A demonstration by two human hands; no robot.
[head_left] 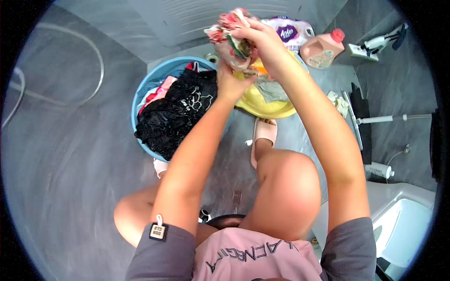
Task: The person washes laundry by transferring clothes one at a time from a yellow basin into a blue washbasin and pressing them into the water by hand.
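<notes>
A bunched, patterned garment (pixel 234 47) in red, white and green is held up over the gap between two basins. My right hand (pixel 263 41) is closed around its upper right side. Below, my left hand (pixel 232 83) grips the lower end, its fingers partly hidden by the cloth. Under my hands stands a yellow basin (pixel 268 112) with a grey cloth (pixel 273 92) and something orange in it. Left of it, a blue basin (pixel 135 105) holds a wet black garment (pixel 180 105) with white print, plus pink and red clothes (pixel 159 91).
Behind the yellow basin are a white-and-purple package (pixel 287 33) and a pink detergent jug (pixel 323 49) with a red cap. A squeegee-like tool (pixel 375 120) and a white bottle (pixel 379 169) lie on the right. A toilet (pixel 398 225) stands lower right; a hose (pixel 101 65) hangs left.
</notes>
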